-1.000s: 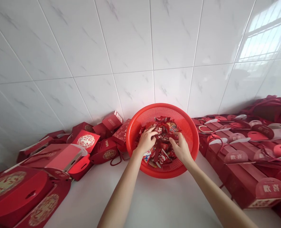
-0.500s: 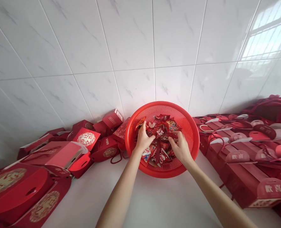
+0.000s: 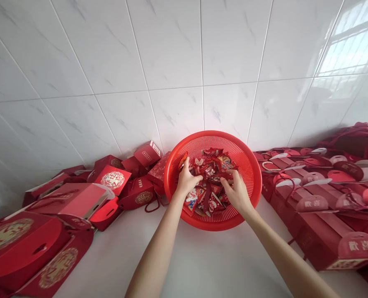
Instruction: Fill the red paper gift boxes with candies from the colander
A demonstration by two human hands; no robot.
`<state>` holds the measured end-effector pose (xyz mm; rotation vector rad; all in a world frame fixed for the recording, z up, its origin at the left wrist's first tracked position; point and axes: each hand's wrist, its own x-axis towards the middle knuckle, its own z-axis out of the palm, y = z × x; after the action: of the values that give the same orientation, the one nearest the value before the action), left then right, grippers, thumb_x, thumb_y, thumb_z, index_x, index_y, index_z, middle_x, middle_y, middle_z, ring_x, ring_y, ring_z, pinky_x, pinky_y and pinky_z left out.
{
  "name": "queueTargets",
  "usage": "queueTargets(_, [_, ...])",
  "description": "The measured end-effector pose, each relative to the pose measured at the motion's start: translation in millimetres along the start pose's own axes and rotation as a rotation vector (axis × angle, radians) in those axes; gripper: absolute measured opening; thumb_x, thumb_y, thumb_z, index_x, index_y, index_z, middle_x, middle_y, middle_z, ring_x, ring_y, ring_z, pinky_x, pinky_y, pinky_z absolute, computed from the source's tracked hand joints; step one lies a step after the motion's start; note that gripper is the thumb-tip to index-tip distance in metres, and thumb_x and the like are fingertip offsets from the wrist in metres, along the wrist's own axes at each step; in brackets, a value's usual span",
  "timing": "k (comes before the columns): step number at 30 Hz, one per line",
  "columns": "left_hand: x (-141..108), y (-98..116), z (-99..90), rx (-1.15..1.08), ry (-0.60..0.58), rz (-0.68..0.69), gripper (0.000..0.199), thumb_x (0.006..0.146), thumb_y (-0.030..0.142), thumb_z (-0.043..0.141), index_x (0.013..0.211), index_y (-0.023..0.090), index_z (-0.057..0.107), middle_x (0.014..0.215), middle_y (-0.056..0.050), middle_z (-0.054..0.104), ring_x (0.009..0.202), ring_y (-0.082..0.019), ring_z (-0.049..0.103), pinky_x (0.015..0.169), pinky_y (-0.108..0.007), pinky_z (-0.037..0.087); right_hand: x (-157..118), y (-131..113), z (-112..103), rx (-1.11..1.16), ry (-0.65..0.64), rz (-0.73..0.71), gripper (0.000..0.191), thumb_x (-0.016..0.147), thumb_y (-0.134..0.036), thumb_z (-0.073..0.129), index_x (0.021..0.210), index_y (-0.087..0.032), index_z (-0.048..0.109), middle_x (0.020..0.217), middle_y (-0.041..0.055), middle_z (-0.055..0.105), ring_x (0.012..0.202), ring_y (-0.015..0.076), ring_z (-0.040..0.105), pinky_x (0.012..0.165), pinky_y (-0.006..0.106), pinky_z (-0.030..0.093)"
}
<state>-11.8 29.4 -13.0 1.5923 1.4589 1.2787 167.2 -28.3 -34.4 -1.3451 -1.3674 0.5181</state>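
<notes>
A round red plastic colander point(image 3: 213, 226) holds a heap of small wrapped sweets point(image 3: 215, 203), mostly in red packets. Both of my hands are inside its rim. On the left of the heap lies my left hand point(image 3: 186, 179), its thumb spread away from the forefinger. An orange-red packet point(image 3: 183, 159) sits by its fingertips; nothing shows in its grasp. My right hand point(image 3: 237, 192) is over the right side of the heap, fingers curved and touching packets, with a gap between thumb and forefinger. Its fingertips are partly lost among the dark red wrappers.
Red gift boxes point(image 3: 66, 198) are piled loosely on the left of the white tabletop point(image 3: 202, 265). Rows of dark red handled boxes point(image 3: 320, 231) stand close together on the right. A white tiled wall point(image 3: 177, 107) rises right behind the colander.
The orange-red packet by my left hand sits slightly lower and my left fingers have shifted a little. My right hand has hardly moved. The view has tilted very slightly.
</notes>
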Motion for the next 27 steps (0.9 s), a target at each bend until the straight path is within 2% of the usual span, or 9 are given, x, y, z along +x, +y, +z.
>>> queueTargets(5, [0.9, -1.5, 0.1, 0.023, -0.021, -0.007, 0.106, 0.064, 0.001, 0.075, 0.157, 0.014, 0.026, 0.143, -0.023, 0.055, 0.124, -0.029, 0.060, 0.097, -0.036, 0.051, -0.8, 0.7, 0.2, -0.009, 0.001, -0.009, 0.032, 0.085, -0.044, 0.052, 0.106, -0.020, 0.053, 0.115, 0.0144, 0.061, 0.078, 0.0228, 0.067, 0.074, 0.041, 0.056])
queueTargets(8, [0.5, -1.7, 0.0, 0.057, -0.040, 0.004, 0.101, 0.066, 0.004, 0.075, 0.156, 0.015, 0.030, 0.135, -0.019, 0.063, 0.111, -0.027, 0.067, 0.093, -0.036, 0.052, -0.8, 1.2, 0.0, -0.013, -0.004, 0.000, 0.033, 0.085, -0.043, 0.051, 0.108, -0.019, 0.054, 0.113, 0.0148, 0.061, 0.078, 0.0232, 0.067, 0.076, 0.042, 0.056])
queueTargets(11, [-0.2, -0.7, 0.1, 0.128, -0.026, 0.056, 0.087, 0.065, 0.006, 0.076, 0.147, 0.015, 0.047, 0.124, -0.014, 0.070, 0.107, -0.026, 0.069, 0.094, -0.036, 0.052, -0.6, 1.4, 0.0, -0.020, -0.002, 0.000, 0.032, 0.085, -0.042, 0.052, 0.108, -0.019, 0.054, 0.112, 0.0148, 0.061, 0.079, 0.0241, 0.068, 0.077, 0.044, 0.056])
queueTargets(13, [-1.3, 0.7, -0.1, 0.188, -0.035, 0.116, 0.067, 0.066, 0.007, 0.075, 0.131, 0.016, 0.063, 0.119, -0.011, 0.073, 0.109, -0.026, 0.068, 0.098, -0.035, 0.051, -0.7, 1.8, 0.3, -0.013, -0.001, -0.011, 0.030, 0.086, -0.041, 0.052, 0.107, -0.020, 0.053, 0.114, 0.0149, 0.061, 0.079, 0.0242, 0.068, 0.078, 0.044, 0.056])
queueTargets(15, [-3.0, 2.3, -0.6, 0.230, -0.051, 0.150, 0.049, 0.067, 0.008, 0.074, 0.115, 0.017, 0.073, 0.115, -0.009, 0.075, 0.109, -0.026, 0.069, 0.099, -0.034, 0.050, -1.1, 2.5, 0.9, -0.005, -0.003, -0.023, 0.028, 0.086, -0.040, 0.052, 0.106, -0.020, 0.053, 0.115, 0.0145, 0.061, 0.078, 0.0233, 0.068, 0.077, 0.043, 0.056])
queueTargets(21, [-7.6, 5.5, -2.7, 0.300, -0.049, 0.255, 0.042, 0.068, 0.009, 0.069, 0.108, 0.020, 0.077, 0.098, -0.003, 0.079, 0.091, -0.021, 0.073, 0.091, -0.030, 0.053, -2.4, 4.8, 1.5, -0.060, 0.000, -0.049, 0.035, 0.083, -0.040, 0.054, 0.110, -0.019, 0.054, 0.117, 0.0156, 0.059, 0.080, 0.0241, 0.066, 0.078, 0.044, 0.055])
queueTargets(27, [-7.2, 5.7, -1.1, 0.336, -0.073, 0.331, 0.029, 0.069, 0.010, 0.065, 0.092, 0.021, 0.079, 0.084, -0.001, 0.079, 0.078, -0.019, 0.072, 0.082, -0.029, 0.054, 1.2, 8.4, -0.6, -0.097, -0.001, -0.089, 0.040, 0.080, -0.039, 0.057, 0.115, -0.019, 0.055, 0.116, 0.0151, 0.060, 0.088, 0.0267, 0.065, 0.082, 0.047, 0.056])
